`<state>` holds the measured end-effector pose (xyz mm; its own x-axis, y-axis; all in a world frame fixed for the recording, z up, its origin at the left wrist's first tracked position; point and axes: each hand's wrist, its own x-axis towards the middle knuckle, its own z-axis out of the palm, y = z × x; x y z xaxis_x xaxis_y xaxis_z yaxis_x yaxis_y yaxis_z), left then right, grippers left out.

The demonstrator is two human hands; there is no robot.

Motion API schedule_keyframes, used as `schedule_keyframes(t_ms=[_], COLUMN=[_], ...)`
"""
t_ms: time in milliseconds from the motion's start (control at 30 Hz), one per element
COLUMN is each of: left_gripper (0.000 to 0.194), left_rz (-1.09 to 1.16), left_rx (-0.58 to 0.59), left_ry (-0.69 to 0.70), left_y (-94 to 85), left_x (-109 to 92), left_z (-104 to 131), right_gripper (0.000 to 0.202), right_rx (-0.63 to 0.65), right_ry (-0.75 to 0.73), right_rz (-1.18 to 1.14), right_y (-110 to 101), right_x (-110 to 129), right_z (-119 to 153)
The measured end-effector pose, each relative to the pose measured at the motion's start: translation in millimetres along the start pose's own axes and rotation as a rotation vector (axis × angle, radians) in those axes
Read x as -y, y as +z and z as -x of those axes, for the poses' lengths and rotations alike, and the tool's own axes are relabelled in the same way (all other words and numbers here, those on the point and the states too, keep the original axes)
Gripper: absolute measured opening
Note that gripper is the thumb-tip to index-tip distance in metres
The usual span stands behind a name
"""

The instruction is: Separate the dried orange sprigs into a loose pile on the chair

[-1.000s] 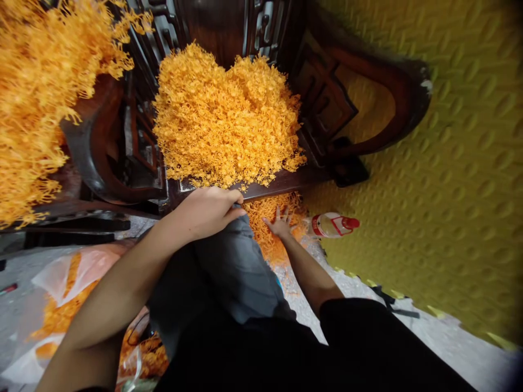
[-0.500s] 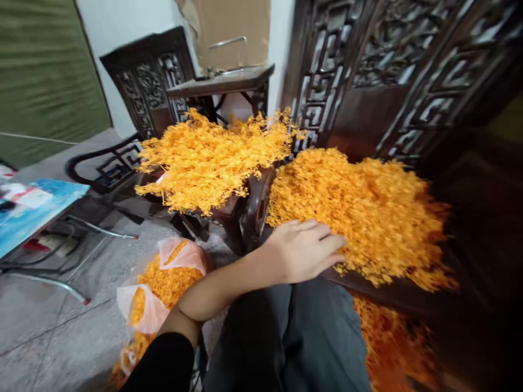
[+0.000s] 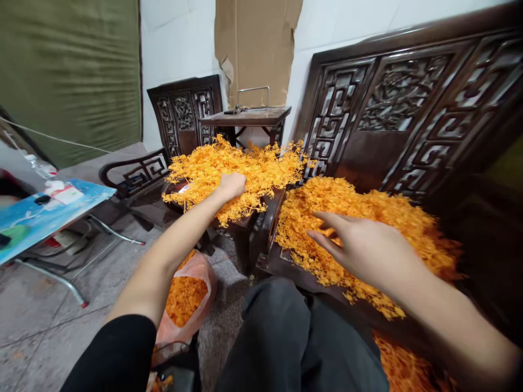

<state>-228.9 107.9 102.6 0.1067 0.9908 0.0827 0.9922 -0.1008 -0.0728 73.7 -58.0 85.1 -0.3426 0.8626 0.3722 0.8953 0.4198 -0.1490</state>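
Note:
My left hand (image 3: pixel 233 186) reaches over the left pile of orange plastic flower-like pieces (image 3: pixel 204 169). Its fingers are closed at the near side of that pile; what they hold is hidden. My right hand (image 3: pixel 365 245) hovers over or touches the front of the right orange pile (image 3: pixel 327 196), thumb and fingers apart, with nothing visible between them. The left pile rests on a small dark wooden table (image 3: pixel 241 226), the right one on the seat of a carved dark wooden bench (image 3: pixel 302 267).
A pink plastic bag (image 3: pixel 208 272) of orange pieces stands on the floor (image 3: pixel 102 272) at lower left. More orange strands (image 3: pixel 402 365) lie below the bench. A blue folding table (image 3: pixel 81 204) with small items is at left. Behind stand a carved chair (image 3: pixel 186 109) and side table (image 3: pixel 249 117).
My left hand has moved away from the right pile to the left pile. My right hand has come into view over the right pile. The camera view has shifted.

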Motion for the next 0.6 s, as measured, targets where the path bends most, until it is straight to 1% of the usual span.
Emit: schedule_keyframes(t_ms=[67, 133, 200, 233, 267, 333, 367, 400, 433, 467, 533, 600], left_gripper=[0.025, 0.03, 0.03, 0.029, 0.027, 0.027, 0.03, 0.037, 0.048, 0.062, 0.086, 0.095], left_rz=[0.021, 0.082, 0.175, 0.212, 0.225, 0.191, 0.175, 0.174, 0.189, 0.214, 0.25, 0.235], left_rx=[-0.072, -0.207, -0.351, -0.403, -0.428, -0.394, -0.351, -0.297, -0.238, -0.178, -0.072, -0.003], left_ry=[0.016, 0.028, 0.04, 0.04, 0.033, -0.001, -0.016, -0.024, -0.022, -0.013, -0.002, -0.026], left_y=[-5.0, -13.6, -23.1, -26.8, -29.3, -28.8, -25.4, -19.9, -12.5, -3.4, 17.5, 38.0], left_x=[4, 10, 16, 19, 21, 20, 18, 15, 12, 8, 0, -6], left_z=[-4, -6, -6, -7, -7, -9, -9, -10, -11, -12, -16, -22], right_gripper=[0.047, 0.039, 0.036, 0.037, 0.042, 0.06, 0.067, 0.069, 0.068, 0.062, 0.043, 0.029], right_rx=[0.033, 0.0, -0.085, -0.123, -0.143, -0.112, -0.071, -0.017, 0.032, 0.068, 0.094, 0.079], right_ry=[-0.044, -0.083, -0.071, -0.056, -0.041, -0.041, -0.05, -0.048, -0.044, -0.035, -0.014, 0.003], right_rz=[0.115, 0.138, 0.102, 0.077, 0.058, 0.044, 0.051, 0.061, 0.071, 0.079, 0.088, 0.099], right_y=[-4, 2, 17, 26, 36, 57, 66, 76, 84, 91, 101, 104], right_x=[28, 38, 31, 23, 14, -8, -19, -29, -38, -46, -59, -69], right_z=[-42, -80, -117, -135, -153, -183, -195, -204, -210, -213, -212, -205])
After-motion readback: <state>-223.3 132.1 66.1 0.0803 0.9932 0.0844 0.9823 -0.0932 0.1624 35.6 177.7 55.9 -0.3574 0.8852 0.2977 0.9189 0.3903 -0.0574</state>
